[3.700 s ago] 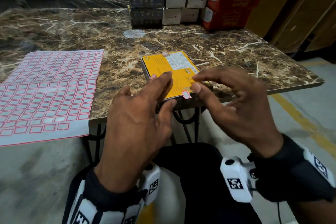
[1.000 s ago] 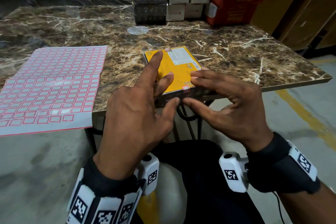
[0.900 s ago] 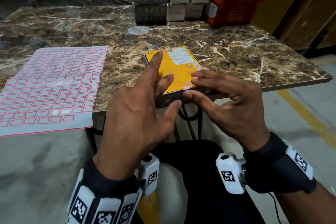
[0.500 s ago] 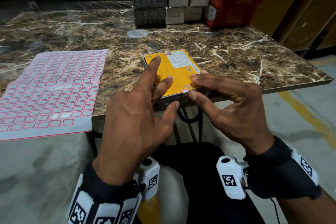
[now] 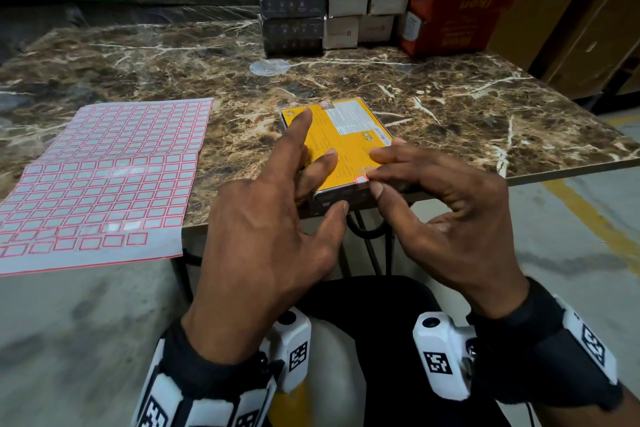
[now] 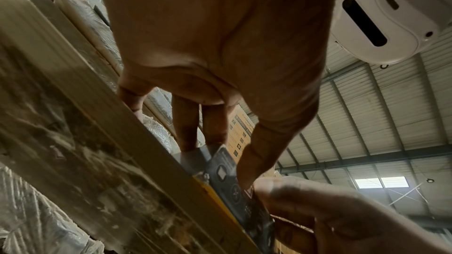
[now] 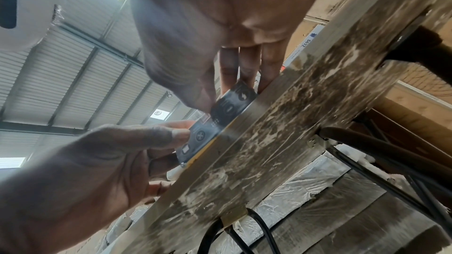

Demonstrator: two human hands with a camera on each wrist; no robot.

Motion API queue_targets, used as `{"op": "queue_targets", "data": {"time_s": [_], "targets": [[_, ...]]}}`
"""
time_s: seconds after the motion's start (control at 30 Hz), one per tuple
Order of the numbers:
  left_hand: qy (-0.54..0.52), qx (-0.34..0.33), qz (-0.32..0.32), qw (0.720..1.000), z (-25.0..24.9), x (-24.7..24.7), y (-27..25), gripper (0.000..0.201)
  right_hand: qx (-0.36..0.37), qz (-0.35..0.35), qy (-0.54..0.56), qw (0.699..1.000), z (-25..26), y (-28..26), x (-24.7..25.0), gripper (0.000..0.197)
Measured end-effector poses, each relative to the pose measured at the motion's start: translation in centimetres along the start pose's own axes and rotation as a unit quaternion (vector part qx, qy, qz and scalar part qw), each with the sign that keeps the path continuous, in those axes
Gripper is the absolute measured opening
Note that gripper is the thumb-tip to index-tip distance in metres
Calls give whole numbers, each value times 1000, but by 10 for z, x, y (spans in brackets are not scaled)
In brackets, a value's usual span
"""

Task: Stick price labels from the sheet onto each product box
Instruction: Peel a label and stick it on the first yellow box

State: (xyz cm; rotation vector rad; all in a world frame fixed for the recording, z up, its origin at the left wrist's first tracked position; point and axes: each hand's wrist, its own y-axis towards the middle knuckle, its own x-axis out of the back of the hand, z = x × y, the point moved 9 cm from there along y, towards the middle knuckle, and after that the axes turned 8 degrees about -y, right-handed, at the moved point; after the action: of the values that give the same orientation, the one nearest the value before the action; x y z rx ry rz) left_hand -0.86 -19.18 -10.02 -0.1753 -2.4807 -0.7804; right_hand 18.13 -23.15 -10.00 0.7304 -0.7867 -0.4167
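A warehouse-like room with a ribbed metal roof and skylights surrounds a brown marble-patterned desk [image 5: 450,107] on dark metal legs. Red cartons [image 5: 453,14] and small stacked product boxes [image 5: 329,7] sit along its far edge, well apart from the work. The label sheet [image 5: 104,177], a grid of red-bordered stickers with a few gaps, lies at the left, its near end hanging past the desk's front edge.

The yellow box [image 5: 341,135] lies flat at the near edge of the desk, between both hands. The left hand [image 5: 263,236] rests on it with straight fingers spread across the top and the thumb against the dark front side; that grip is loose, pressing rather than clasping. The right hand [image 5: 440,211] has its fingers laid on the near right corner and its thumb on the front side, pinching the corner where a price label [image 5: 361,179] sits. Another small label [image 5: 325,105] shows at the far edge of the box.

The likely risk: the label sits right on the corner, so part may overhang or fold over the edge and lift if not rubbed down. The box is also at the desk's brink, so a hard push toward the person could tip it off. The overhanging sheet could slide off if brushed.
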Motion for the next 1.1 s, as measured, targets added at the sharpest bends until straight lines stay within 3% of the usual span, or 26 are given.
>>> {"op": "queue_targets", "data": {"time_s": [0.23,0.4,0.5,0.57,0.67,0.83,0.97,1.1], "targets": [[-7,11,8,1000,4,-1,0,90,-7,-33,-19,999,5,-2,1,10],[-21,13,21,999,6,-2,0,92,-58,-4,32,998,-10,-2,-1,38],[-74,-2,8,997,5,2,-9,91,-85,-3,55,995,-14,-3,1,39],[-99,-11,-30,995,5,14,-18,88,-80,-10,26,996,-6,-4,3,35],[-114,12,-61,991,12,28,-27,86,-57,-6,-55,997,15,-7,-6,56],[-117,33,3,993,10,22,-30,94,-121,42,-182,975,21,-7,-31,80],[-125,32,44,991,4,15,-29,100,-110,-10,-161,981,17,1,-12,71],[-157,9,81,984,-21,-5,-14,97,-81,-88,-136,984,-2,8,49,56]]}}
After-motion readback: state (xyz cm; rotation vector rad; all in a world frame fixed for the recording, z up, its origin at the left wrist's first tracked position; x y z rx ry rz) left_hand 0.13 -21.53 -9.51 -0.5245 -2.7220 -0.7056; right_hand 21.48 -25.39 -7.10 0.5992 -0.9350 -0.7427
